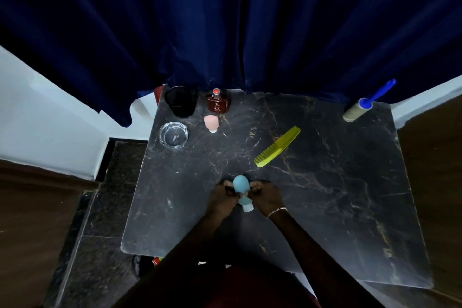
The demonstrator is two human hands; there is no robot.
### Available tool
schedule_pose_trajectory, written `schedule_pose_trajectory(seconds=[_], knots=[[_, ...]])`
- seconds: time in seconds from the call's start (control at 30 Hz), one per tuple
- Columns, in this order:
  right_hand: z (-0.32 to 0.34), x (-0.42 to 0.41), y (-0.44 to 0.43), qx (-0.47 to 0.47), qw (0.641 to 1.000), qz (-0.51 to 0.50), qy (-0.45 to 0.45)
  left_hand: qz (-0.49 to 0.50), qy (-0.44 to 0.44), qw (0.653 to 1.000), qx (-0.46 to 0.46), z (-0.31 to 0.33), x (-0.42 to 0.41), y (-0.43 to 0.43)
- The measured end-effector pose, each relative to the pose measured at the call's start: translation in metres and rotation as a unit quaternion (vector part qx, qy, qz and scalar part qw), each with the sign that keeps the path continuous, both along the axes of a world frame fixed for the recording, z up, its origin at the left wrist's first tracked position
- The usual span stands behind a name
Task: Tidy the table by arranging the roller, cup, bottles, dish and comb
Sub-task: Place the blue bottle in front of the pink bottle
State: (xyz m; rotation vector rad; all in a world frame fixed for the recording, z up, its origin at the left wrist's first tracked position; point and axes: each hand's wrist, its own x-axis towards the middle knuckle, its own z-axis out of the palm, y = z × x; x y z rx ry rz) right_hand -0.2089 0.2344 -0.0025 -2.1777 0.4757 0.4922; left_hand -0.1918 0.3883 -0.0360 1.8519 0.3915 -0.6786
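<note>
- Both my hands grip the blue bottle [242,192] above the tabletop's [325,195] near middle; my left hand [223,197] clasps one side, my right hand [267,199] the other; its cap points toward me
- The black cup [181,101], red bottle [217,102], pink bottle [212,122] and glass dish [173,135] cluster at the far left corner
- The yellow comb [277,146] lies slantwise near the centre; the roller [360,109] rests at the far right corner, its blue handle past the edge

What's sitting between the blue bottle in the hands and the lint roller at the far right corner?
In the head view, only the yellow comb lies near that line between the blue bottle and the lint roller; the rest is bare table.
</note>
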Motion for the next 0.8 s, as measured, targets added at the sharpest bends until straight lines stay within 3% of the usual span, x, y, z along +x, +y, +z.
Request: schedule_pose_trajectory(seconds=[0.4, 0.53, 0.8], knots=[[0.019, 0.072, 0.080, -0.012, 0.998, 0.005, -0.063, -0.035, -0.169, 0.985, 0.007, 0.019, 0.076, 0.072], [0.023, 0.091, 0.097, -0.051, 0.996, 0.015, -0.068, -0.044, -0.208, 0.977, 0.019, 0.020, 0.097, 0.081], [0.015, 0.108, 0.112, -0.016, 0.998, 0.008, -0.062, -0.096, -0.242, 0.965, 0.031, 0.012, 0.118, 0.086]])
